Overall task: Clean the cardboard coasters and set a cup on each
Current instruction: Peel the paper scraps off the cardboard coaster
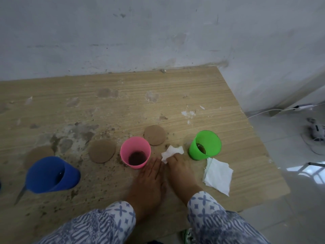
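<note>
Three round cardboard coasters lie bare on the wooden table: one far left [39,154], one in the middle [102,151], one farther back [155,135]. A blue cup [51,175] stands in front of the left coaster, a pink cup [135,152] between the other two, and a green cup [204,145] to the right; all stand upright on the table. My left hand [149,175] lies flat, fingers beside the pink cup's base. My right hand [177,166] grips a crumpled white tissue [171,152] pressed on the table between the pink and green cups.
A stack of white tissues [218,174] lies at the right, in front of the green cup. The table top [123,95] is stained and strewn with dirt crumbs. Its right edge drops to a tiled floor with a cable [274,110]. A wall [140,32] closes the back.
</note>
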The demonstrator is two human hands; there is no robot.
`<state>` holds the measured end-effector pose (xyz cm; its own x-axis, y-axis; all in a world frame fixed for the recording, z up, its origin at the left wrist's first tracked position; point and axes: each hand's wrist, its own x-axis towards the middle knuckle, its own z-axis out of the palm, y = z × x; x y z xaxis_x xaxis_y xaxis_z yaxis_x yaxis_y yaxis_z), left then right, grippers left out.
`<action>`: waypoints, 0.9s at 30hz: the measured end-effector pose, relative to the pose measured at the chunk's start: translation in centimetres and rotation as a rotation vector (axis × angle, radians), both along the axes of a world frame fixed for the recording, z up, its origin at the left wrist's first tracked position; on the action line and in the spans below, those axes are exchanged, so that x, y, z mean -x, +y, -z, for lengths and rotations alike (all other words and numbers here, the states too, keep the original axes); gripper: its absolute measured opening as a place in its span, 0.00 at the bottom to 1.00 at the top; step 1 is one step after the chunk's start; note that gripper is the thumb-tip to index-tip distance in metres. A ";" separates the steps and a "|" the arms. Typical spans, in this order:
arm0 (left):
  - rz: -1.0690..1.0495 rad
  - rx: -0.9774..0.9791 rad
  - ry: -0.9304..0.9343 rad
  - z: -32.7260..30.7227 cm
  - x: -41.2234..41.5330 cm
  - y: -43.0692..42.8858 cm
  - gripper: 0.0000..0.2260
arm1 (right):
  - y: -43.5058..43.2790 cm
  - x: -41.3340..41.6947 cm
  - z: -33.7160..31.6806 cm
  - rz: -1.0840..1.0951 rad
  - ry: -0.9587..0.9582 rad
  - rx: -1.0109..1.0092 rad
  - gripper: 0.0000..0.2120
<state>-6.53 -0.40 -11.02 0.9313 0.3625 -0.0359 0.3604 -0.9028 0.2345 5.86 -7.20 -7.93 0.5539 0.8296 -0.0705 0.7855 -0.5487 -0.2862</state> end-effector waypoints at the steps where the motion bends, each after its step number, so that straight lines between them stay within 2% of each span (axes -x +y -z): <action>1: -0.002 0.001 -0.005 0.0 0.0 0.0 0.25 | -0.2 0.0 0.4 0.004 0.006 -0.025 0.09; 6: -0.013 -0.031 -0.020 0.5 0.0 0.1 0.26 | 1.6 -1.2 0.1 0.103 -0.014 -0.035 0.11; 10: 0.000 -0.002 -0.036 0.7 0.0 0.0 0.28 | 1.5 -1.1 1.1 -0.046 -0.100 0.024 0.18; 14: -0.009 0.008 -0.036 0.2 -0.1 0.1 0.26 | 0.2 -0.7 0.8 0.003 0.038 -0.090 0.09; 16: -0.011 0.005 -0.034 0.3 -0.1 0.1 0.26 | 0.6 -1.1 0.7 0.002 0.023 -0.117 0.06; 20: -0.014 -0.006 -0.005 1.1 -0.1 0.1 0.28 | 3.1 -2.6 0.6 0.092 0.056 -0.146 0.08; 23: -0.024 -0.003 0.016 1.3 -0.3 0.2 0.29 | 4.6 -3.7 0.9 0.138 0.077 -0.120 0.06; 27: -0.020 0.016 -0.036 1.0 -0.2 0.1 0.29 | 3.9 -2.8 1.5 0.009 0.008 -0.017 0.10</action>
